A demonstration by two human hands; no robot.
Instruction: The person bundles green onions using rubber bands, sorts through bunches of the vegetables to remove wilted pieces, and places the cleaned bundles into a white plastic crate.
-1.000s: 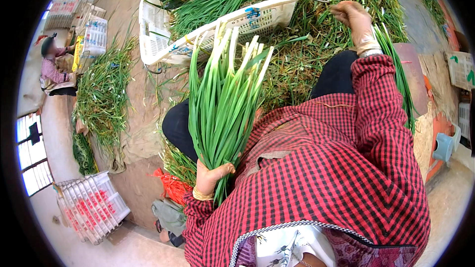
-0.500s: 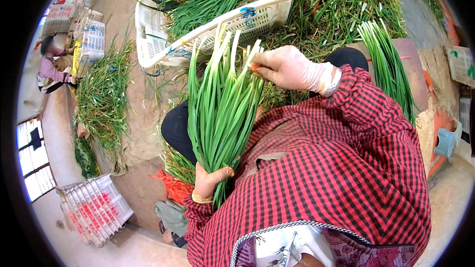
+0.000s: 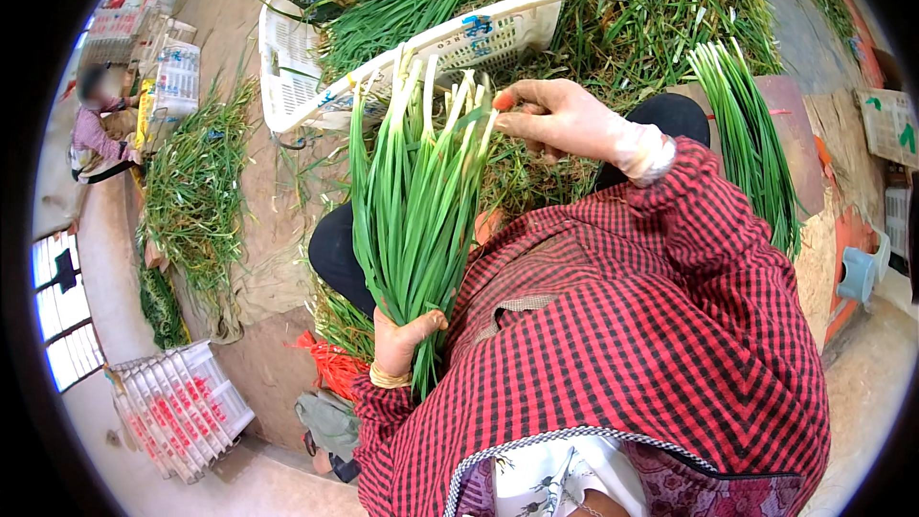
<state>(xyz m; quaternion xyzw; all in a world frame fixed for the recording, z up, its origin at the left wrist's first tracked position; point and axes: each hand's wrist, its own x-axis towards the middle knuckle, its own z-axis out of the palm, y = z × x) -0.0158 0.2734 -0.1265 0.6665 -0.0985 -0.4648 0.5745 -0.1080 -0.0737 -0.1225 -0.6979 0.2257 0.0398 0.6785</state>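
My left hand point(image 3: 400, 340), in a pale glove with a band at the wrist, is closed around the leafy lower part of a bunch of garlic chives point(image 3: 416, 220). The bunch stands tilted over my lap, its whitish stalk ends pointing away from me. At the right edge of those ends is my right hand point(image 3: 570, 120), gloved, with an orange cover on a fingertip. Its thumb and forefinger are bent together in a pinch beside the outermost stalk; what lies between them is too small to make out.
A white plastic crate point(image 3: 278, 67) with green chives stands ahead. Loose trimmings point(image 3: 661, 19) heap beyond it to the right. Another chive bunch point(image 3: 742, 134) lies by my right knee. Far left, a co-worker point(image 3: 100, 129) sits near a heap point(image 3: 196, 182). Stacked crates point(image 3: 182, 407) stand lower left.
The bunch has shifted slightly left and its stalk ends spread more. My right hand has moved a little, its thumb and forefinger now less tightly together.
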